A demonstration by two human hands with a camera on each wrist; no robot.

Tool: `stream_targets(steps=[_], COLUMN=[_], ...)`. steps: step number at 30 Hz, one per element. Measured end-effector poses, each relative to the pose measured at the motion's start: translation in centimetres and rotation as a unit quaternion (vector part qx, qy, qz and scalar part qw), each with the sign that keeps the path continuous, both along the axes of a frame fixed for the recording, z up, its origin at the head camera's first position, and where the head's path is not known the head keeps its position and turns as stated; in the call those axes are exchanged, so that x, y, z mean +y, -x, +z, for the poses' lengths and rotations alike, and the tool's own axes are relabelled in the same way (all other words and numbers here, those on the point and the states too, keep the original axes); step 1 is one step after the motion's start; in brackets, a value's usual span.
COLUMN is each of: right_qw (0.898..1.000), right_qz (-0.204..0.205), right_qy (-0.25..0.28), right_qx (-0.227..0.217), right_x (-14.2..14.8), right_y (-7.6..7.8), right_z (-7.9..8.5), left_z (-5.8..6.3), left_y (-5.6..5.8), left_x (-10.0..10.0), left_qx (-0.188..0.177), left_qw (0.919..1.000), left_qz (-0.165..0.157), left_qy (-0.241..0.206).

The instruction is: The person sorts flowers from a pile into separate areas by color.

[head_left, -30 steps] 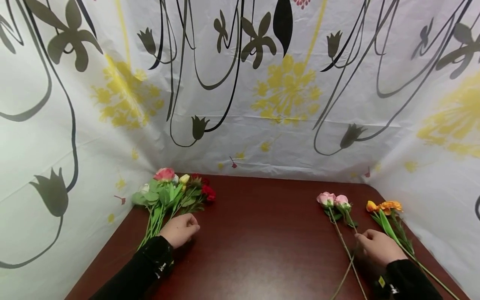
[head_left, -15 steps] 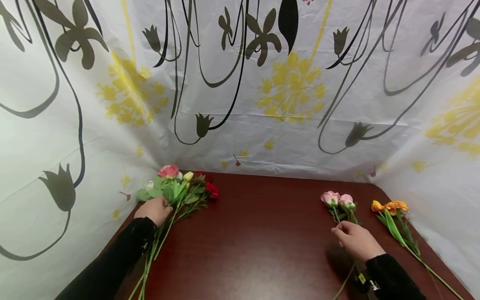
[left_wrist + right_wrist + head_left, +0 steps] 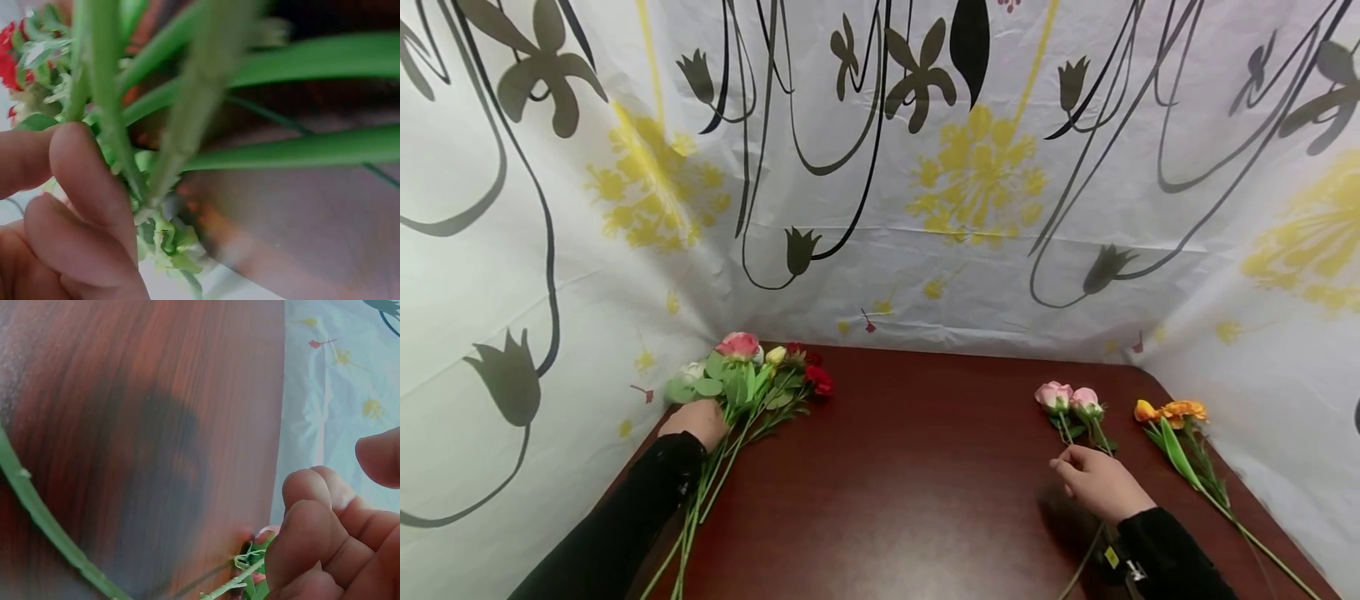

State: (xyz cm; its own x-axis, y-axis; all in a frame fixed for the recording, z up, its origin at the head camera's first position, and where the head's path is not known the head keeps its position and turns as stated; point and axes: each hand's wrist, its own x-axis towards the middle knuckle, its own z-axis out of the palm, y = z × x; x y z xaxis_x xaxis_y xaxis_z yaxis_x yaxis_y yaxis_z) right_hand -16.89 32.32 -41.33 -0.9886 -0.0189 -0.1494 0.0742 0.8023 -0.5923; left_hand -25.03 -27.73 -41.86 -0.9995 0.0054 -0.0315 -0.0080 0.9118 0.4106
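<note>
My left hand (image 3: 696,422) is at the upper stems of a flower bunch (image 3: 745,383), on its left side. The bunch has a pink bloom (image 3: 738,345), a white bloom (image 3: 691,372), a pale yellow bud (image 3: 776,356) and red blooms (image 3: 818,380). In the left wrist view, thumb and curled index finger (image 3: 84,169) meet right beside a green stem (image 3: 103,75); I cannot tell whether they pinch it. My right hand (image 3: 1101,482) is loosely curled over the stems of two pink roses (image 3: 1055,397). In the right wrist view its thumb (image 3: 381,459) stands apart from the fingers, nothing between.
An orange flower (image 3: 1184,412) and an orange-yellow tulip (image 3: 1145,411) lie with long stems along the right edge of the brown table (image 3: 910,467). A white patterned cloth (image 3: 880,208) rises behind the table and on both sides.
My left hand has gone left from the bunch's right side onto its upper stems. My right hand has moved up and left, toward the rose heads, and barely shifted in the last half second.
</note>
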Motion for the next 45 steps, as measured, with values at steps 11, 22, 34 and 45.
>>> stream_targets(steps=[11,22,34,45], right_qw=[1.000,1.000,0.998,0.972], right_qz=[0.003,0.011,0.047,0.162], right_qy=[0.012,0.009,0.047,0.143], right_qx=[-0.001,0.001,0.024,0.093], right_x=[-0.1,-0.7,-4.2,-14.4], right_y=[-0.1,0.2,-0.1,0.0], right_z=[-0.1,-0.2,1.0,4.1], left_z=[2.4,4.9,5.2,6.0], left_y=[-0.7,-1.6,-1.7,-2.3], left_x=[0.8,4.0,8.9,15.6], left_qx=[0.035,0.032,-0.027,-0.056], left_qw=[0.9979,0.9757,0.9233,0.8927], left_qz=[-0.042,-0.115,-0.146,-0.199], left_qy=[-0.036,-0.184,-0.354,-0.400])
